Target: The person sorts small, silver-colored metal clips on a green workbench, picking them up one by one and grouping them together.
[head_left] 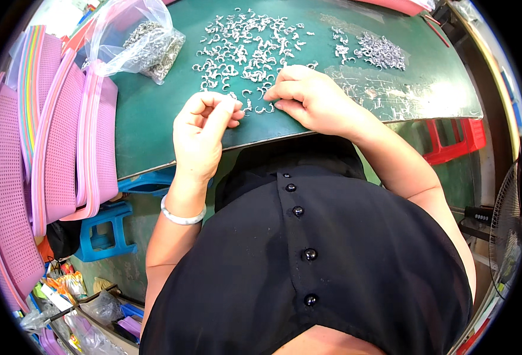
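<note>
My left hand [200, 127] is closed in a pinch near the table's front edge, with a small silvery metal piece [232, 95] at the tips of thumb and forefinger. To its right, my right hand [317, 97] rests low over the tabletop, thumb and forefinger slightly apart. Right by those fingertips lie a few loose C-shaped metal pieces [261, 110]; whether they touch is hard to tell. Beyond both hands spreads a wide scatter of the same curved silvery pieces [255, 44]. A denser heap of small metal pieces [382, 52] sits farther right.
On the green table [148, 124], a clear plastic bag [166, 56] of metal pieces stands at the back left. Pink perforated baskets [60, 136] crowd the left side. Below are a blue stool [104, 234] and a red stool [459, 142]. A fan [506, 219] stands at right.
</note>
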Available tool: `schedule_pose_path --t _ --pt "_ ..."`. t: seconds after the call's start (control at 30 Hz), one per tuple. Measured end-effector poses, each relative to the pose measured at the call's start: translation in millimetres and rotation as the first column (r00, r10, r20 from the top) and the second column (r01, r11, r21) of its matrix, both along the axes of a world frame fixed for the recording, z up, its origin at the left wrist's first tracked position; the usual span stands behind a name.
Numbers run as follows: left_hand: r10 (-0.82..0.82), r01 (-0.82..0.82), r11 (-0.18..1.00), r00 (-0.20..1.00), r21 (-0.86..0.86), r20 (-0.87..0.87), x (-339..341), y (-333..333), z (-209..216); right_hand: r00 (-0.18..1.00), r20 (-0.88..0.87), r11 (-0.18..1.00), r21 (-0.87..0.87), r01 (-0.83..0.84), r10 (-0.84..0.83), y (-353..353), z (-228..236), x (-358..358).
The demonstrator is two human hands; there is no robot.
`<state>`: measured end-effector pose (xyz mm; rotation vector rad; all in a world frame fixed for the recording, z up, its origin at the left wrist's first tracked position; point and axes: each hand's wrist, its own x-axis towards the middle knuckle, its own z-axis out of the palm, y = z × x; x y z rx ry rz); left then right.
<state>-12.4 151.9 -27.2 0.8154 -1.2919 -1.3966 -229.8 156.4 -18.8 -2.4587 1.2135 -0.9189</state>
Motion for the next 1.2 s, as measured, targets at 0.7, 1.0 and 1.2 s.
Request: schedule_pose_path --t 0.7,1.0,1.2 --pt "-0.155 0.337 0.862 0.886 0.378 -0.436 -2 -15 7 0.951 0.306 0.909 0.387 -0.158 0.035 -9 15 11" --pt "-0.103 0.123 0.979 0.986 0.162 -0.13 -17 -8 3 0.822 0.562 0.738 0.593 -0.322 -0.094 -12 18 19" --pt "-0.08 0.131 0.968 0.97 0.216 -0.228 -16 -12 2 0.763 0.618 0.72 0.616 -0.321 -0.189 -12 18 24"
